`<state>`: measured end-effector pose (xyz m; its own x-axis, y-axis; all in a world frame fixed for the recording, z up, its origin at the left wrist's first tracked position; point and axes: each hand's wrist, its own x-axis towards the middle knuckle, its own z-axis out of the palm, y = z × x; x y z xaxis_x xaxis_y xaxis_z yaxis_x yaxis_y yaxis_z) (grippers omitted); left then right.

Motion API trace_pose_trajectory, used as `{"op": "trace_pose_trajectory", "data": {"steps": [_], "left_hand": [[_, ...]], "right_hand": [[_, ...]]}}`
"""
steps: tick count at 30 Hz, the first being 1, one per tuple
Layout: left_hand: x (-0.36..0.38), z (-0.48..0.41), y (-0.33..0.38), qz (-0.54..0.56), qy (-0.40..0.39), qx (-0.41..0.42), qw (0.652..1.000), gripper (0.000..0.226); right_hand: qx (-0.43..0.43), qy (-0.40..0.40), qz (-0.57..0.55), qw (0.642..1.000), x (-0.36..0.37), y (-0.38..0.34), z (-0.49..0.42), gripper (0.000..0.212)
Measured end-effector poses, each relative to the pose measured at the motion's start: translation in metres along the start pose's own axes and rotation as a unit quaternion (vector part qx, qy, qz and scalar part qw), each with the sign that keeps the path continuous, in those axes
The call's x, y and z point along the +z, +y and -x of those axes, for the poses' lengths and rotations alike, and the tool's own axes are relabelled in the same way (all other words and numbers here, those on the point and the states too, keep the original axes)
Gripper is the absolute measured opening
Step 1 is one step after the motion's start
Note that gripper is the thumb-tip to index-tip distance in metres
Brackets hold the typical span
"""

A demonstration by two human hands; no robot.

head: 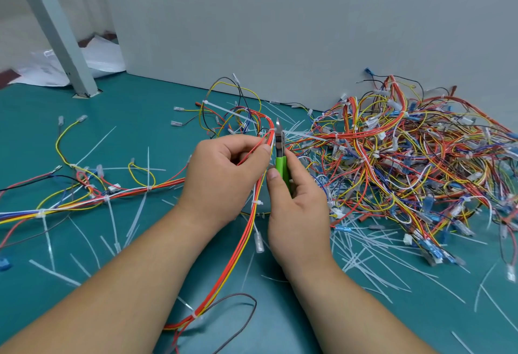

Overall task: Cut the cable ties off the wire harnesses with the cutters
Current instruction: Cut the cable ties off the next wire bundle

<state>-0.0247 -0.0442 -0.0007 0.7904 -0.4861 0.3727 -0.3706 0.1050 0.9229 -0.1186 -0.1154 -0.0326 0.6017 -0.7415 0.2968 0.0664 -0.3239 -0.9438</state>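
while left grip (221,174) pinches the harness (246,241), cutters (281,165) sit just beside.

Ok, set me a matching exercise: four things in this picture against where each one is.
Things: 1 green-handled cutters; 2 red and yellow wire bundle; 3 big tangled pile of multicoloured wire harnesses; 4 crumpled white plastic sheet.
Places: A behind the grey post; B in the left hand; C against the pale wall; D in the right hand.
Pairs: 1-D, 2-B, 3-C, 4-A.
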Motion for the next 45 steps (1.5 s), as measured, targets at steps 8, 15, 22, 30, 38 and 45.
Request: {"op": "trace_pose_trajectory", "data": {"steps": [8,15,22,30,38,45], "left_hand": [[0.0008,0.0003,-0.0014,-0.001,-0.015,0.002,1.000,0.025],[0.0014,0.0006,-0.0022,-0.001,-0.020,-0.003,1.000,0.021],[0.0027,0.0054,0.0028,0.013,-0.026,-0.009,1.000,0.014],[-0.0006,0.0002,0.0024,0.020,0.007,0.020,1.000,0.027],[-0.0007,0.0010,-0.0001,0.019,-0.010,0.022,1.000,0.018],[0.0001,0.0026,0.0009,0.026,-0.017,0.027,0.999,0.017]], "right_hand": [[-0.009,-0.023,-0.028,0.999,-0.0016,-0.0025,-0.0029,0.024],[0.037,-0.015,-0.068,0.997,0.0004,0.0007,-0.0070,0.039],[0.106,-0.028,-0.161,0.981,0.0042,0.0024,-0.0027,0.042],[0.087,-0.030,-0.125,0.988,0.0066,0.0010,-0.0010,0.039],[0.036,0.006,-0.091,0.995,0.0061,-0.0061,0.0007,0.030],[0.039,0.026,-0.074,0.996,0.0032,-0.0043,0.0010,0.041]]}}
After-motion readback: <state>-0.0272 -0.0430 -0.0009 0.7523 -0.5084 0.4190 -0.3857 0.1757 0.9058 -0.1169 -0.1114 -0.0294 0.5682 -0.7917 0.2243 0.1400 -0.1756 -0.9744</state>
